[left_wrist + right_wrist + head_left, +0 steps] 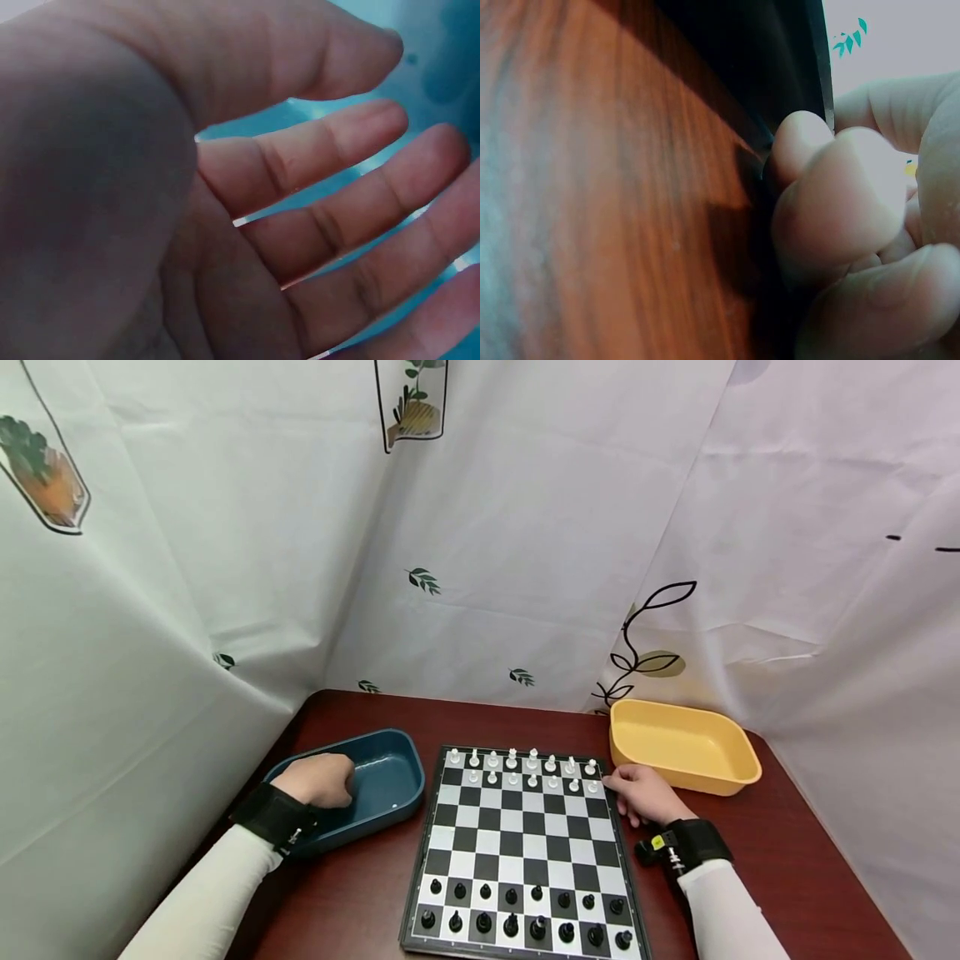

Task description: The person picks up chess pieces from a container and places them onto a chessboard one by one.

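Note:
In the head view my left hand (pixel 321 779) reaches down into a dark blue tray (pixel 390 777) on the left. The left wrist view shows its fingers (pixel 330 225) loosely bent and a little apart, with nothing between them and the thumb. At the far right side of a black-and-white chessboard (pixel 510 843), my right hand (pixel 647 793) grips the edge. One finger lies over the rim and the other fingers (pixel 840 202) curl against the board's dark side (pixel 765 67). White pieces (pixel 532 762) stand in two far rows, black pieces (pixel 511 922) in two near rows.
Behind the right hand, a yellow tray (pixel 678 747) stands at the table's back right. The dark red wooden table (pixel 352 893) carries everything. White patterned cloth (pixel 510 568) closes off the back and both sides.

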Tool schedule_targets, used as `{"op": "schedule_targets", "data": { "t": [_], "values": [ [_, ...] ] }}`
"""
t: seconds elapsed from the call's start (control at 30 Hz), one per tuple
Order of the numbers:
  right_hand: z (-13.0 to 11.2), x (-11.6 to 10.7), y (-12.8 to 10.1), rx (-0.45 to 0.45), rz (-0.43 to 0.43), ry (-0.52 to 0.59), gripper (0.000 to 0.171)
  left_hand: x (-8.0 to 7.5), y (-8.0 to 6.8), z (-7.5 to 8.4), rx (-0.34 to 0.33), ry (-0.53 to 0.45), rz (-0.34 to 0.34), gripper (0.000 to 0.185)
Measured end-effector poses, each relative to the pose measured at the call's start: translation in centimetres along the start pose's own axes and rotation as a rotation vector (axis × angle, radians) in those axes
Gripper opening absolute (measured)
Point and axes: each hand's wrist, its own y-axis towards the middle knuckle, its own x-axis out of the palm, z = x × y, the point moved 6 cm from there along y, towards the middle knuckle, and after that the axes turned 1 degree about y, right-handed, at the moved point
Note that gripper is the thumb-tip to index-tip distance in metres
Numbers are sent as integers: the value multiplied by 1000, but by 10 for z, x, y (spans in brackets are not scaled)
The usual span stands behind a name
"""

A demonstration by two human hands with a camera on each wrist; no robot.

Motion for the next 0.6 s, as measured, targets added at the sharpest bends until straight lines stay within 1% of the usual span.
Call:
{"op": "schedule_targets", "data": {
  "t": [0.07, 0.17, 0.23, 0.3, 0.4, 0.6],
  "values": [
    [1, 1, 0, -1, -2, 1, 34, 3, -3, -2, -2, 18, -8, 38],
    [2, 1, -1, -6, -4, 5, 34, 7, -6, -6, -14, 75, -21, 42],
    [2, 2, -1, -3, -2, 7, 34, 7, -8, -6, -23, 115, -30, 39],
    [2, 2, -1, -5, -5, 3, 34, 7, -10, -7, -43, 150, -44, 33],
    [2, 2, -1, 5, 0, 5, 34, 5, -13, -8, -66, 184, -70, 25],
    [-1, 2, -1, 5, 10, 11, 33, 3, -19, -11, -106, 232, -127, 21]
  ]
}}
